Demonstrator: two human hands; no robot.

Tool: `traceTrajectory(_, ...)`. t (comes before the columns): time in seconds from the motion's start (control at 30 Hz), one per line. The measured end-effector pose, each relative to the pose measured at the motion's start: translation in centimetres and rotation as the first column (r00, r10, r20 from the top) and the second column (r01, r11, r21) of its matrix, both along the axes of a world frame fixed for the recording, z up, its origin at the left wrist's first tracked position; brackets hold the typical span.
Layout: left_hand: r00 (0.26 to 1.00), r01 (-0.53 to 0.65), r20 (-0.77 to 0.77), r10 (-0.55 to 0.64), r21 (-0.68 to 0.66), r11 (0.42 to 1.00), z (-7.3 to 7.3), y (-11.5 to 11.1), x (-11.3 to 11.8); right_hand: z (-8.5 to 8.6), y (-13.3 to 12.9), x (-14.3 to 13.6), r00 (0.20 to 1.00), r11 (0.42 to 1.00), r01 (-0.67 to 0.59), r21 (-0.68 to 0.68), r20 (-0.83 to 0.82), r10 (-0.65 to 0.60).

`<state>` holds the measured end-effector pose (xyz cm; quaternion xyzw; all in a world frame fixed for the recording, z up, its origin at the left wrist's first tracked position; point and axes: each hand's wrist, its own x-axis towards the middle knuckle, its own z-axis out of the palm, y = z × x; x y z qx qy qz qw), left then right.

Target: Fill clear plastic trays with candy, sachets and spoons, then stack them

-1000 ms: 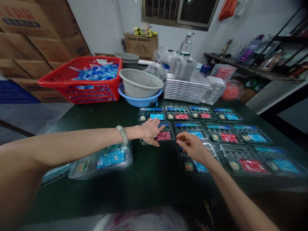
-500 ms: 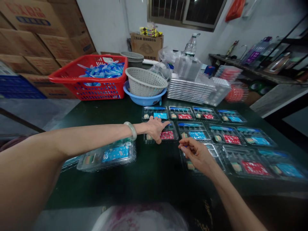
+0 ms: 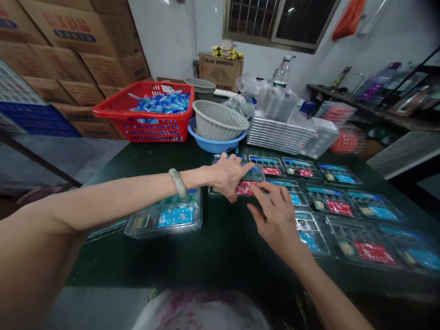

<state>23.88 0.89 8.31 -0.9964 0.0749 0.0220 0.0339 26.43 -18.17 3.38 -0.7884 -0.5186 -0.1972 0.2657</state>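
My left hand [image 3: 228, 176], with a pale bangle [image 3: 178, 183] on the wrist, lies with spread fingers over a clear tray holding a red patterned packet [image 3: 245, 188]. Just right of it, my right hand [image 3: 275, 215] has thumb and fingers apart, its fingertips by that packet's edge; nothing shows in it. Rows of clear trays with blue pens and red or blue packets [image 3: 339, 207] spread to the right. Nearer on the left sits a stack of clear trays, the top one with a blue packet [image 3: 176, 215].
Behind are a red basket [image 3: 144, 119] of blue items, a grey colander [image 3: 220, 120] in a blue basin [image 3: 215, 144], and stacked clear plastic trays [image 3: 282, 133]. Cardboard boxes [image 3: 65, 68] stand at the left. A white rounded thing [image 3: 202, 314] is at the near edge.
My right hand has moved up and left toward the left hand and its fingers have opened. My left hand stays over the same tray. The view has shifted slightly.
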Motion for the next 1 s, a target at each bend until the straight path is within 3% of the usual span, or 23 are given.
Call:
traceTrajectory(0.1,1.0,0.017,0.014,-0.017,0.022,1.0,1.1,-0.6,-1.5,0.5,1.7,-0.6,0.994,0.993,0.005,-0.118,0.112,0.009)
traceTrajectory(0.17,1.0,0.01,0.029,-0.011,0.021,1.0,1.5,-0.7,-2.3,0.3,2.3,-0.9,0.99,0.994,-0.021,-0.108,0.139,0.036)
traceTrajectory(0.37,0.996,-0.075,0.054,0.076,-0.02,0.997,1.8,-0.2,-4.0,-0.3,3.3,-1.0,0.983,0.971,-0.179,0.16,0.08,0.168)
traceTrajectory(0.5,0.983,-0.134,0.124,0.132,0.007,0.991,2.8,0.6,-5.1,0.6,3.1,-1.8,0.954,0.928,-0.294,0.23,0.009,0.3)
traceTrajectory(0.6,0.969,-0.211,0.133,0.207,0.014,0.977,4.1,2.4,-6.8,0.3,2.0,-2.5,0.925,0.921,-0.373,0.114,-0.022,0.378)
traceTrajectory(0.7,0.963,-0.259,0.068,0.259,-0.006,0.966,4.9,4.5,-9.7,-1.5,0.8,-2.7,0.935,0.93,-0.354,-0.098,-0.039,0.352)
traceTrajectory(0.83,0.97,-0.236,-0.075,0.232,-0.049,0.97,4.1,5.6,-13.8,-3.8,0.8,-2.5,0.965,0.929,-0.261,-0.264,-0.092,0.245)
traceTrajectory(0.93,0.956,-0.259,-0.154,0.248,-0.052,0.965,2.4,5.3,-15.7,-4.0,2.1,-2.3,0.948,0.952,-0.225,-0.208,-0.273,0.165)
traceTrajectory(1.0,0.945,-0.283,-0.182,0.272,-0.039,0.958,1.2,5.0,-16.2,-3.7,3.5,-2.1,0.871,0.964,-0.237,-0.118,-0.466,0.157)
